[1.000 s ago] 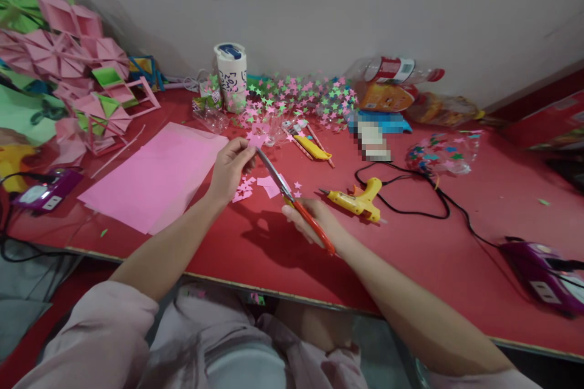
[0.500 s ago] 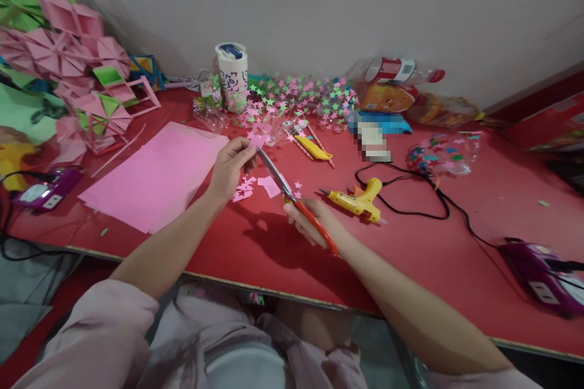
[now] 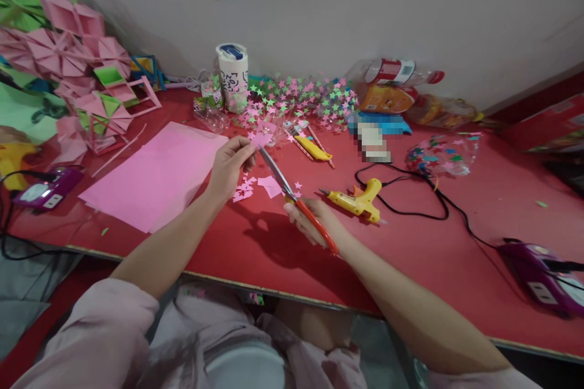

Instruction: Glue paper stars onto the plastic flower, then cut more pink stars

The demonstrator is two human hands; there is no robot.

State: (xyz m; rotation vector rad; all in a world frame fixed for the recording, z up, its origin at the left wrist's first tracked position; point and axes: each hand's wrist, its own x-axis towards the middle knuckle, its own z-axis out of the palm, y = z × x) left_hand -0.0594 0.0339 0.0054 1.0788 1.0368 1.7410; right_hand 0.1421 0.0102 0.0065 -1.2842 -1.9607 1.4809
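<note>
My left hand pinches a small pink paper piece above the table. Wrapped round the red handles of a pair of scissors is my right hand. The blades point up and left, their tips close beside the pink piece; whether they touch it I cannot tell. Below lie pink paper scraps, a larger pink offcut and a few small pink paper stars. To the left, large pink paper sheets lie flat beside my left forearm.
A yellow glue gun with a black cord lies right of my right hand. Behind are a heap of paper stars, a white cup and a bottle. Purple power strips and folded paper models flank the red table.
The scissors' tips have shifted very slightly to the right. Both hands keep almost the same place and hold.
</note>
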